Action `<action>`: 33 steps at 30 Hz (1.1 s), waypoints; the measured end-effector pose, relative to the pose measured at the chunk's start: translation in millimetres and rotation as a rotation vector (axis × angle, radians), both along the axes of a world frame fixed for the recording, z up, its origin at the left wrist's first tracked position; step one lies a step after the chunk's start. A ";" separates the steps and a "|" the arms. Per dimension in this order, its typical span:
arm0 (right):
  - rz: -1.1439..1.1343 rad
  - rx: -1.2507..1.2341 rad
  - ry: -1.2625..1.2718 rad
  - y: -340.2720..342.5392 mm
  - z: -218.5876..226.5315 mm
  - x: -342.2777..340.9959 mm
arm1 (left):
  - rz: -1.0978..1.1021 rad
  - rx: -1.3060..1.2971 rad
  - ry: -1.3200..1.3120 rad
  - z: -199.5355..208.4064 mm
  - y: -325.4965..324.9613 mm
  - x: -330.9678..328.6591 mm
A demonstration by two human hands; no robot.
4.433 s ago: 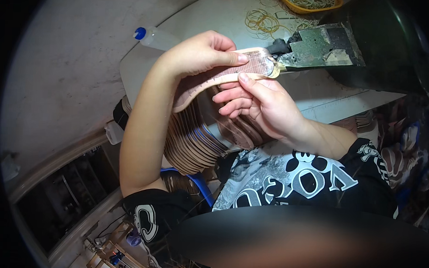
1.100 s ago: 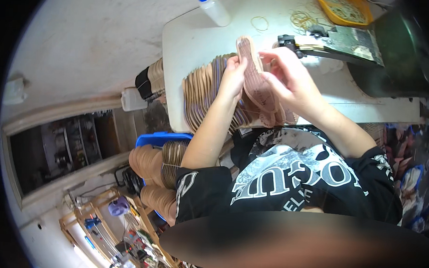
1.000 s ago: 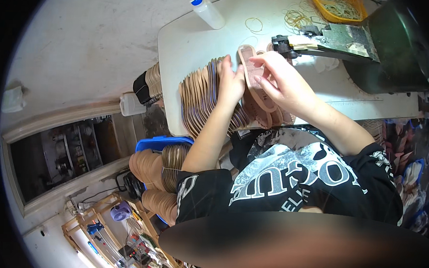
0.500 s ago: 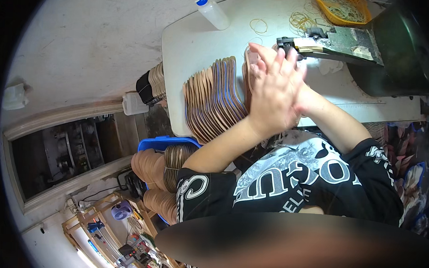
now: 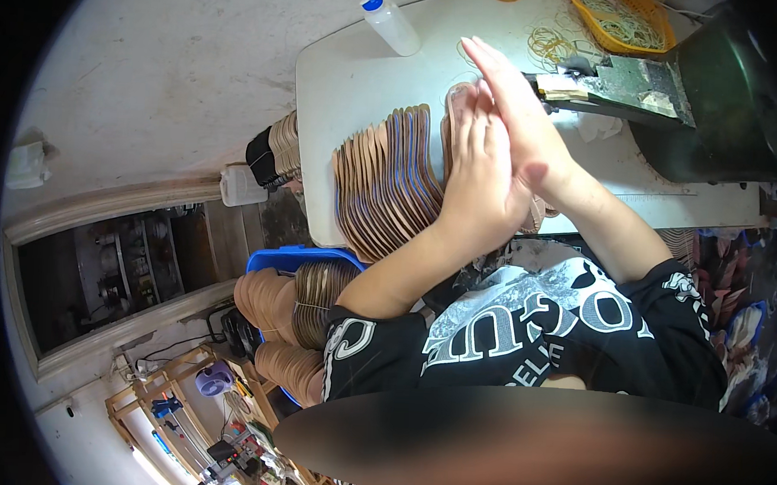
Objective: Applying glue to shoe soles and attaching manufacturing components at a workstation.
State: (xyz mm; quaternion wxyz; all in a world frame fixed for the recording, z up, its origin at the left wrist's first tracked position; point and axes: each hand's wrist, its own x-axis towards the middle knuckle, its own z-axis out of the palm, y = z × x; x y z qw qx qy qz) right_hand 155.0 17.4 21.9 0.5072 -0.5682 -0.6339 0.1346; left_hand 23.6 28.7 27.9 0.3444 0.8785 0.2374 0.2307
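My left hand and my right hand are pressed together palm to palm above the table. Their fingers are stretched out straight, pointing toward the far side, and nothing shows between them. The right fingertips reach a little past the left ones. Beneath and behind the hands lies a stack of tan shoe insoles, mostly hidden by them. To its left, a long row of insoles leans on edge, tan and brown with some blue edges.
The white table carries a blue-capped bottle, loose rubber bands and a yellow basket of bands. A dark green machine juts in from the right. Bundled insoles fill a blue crate at lower left.
My hands have gone from overlapping, with spread and blurred fingers, to lying flat against each other. The right hand's fingers now extend farther away from me.
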 end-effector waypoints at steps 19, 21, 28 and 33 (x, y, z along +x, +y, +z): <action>0.145 0.129 0.483 -19.8 0.1 -98.3 | 0.481 -0.094 -0.230 23.5 85.7 43.2; 0.074 0.174 0.099 -24.3 -3.5 -104.3 | 0.530 -0.219 -0.320 20.3 94.0 40.1; -0.074 0.072 0.042 12.9 6.7 -92.0 | 0.700 -0.587 -0.677 9.7 114.9 27.2; -0.078 0.205 0.324 29.5 46.4 -83.0 | 0.786 -0.701 -0.840 4.9 119.8 31.7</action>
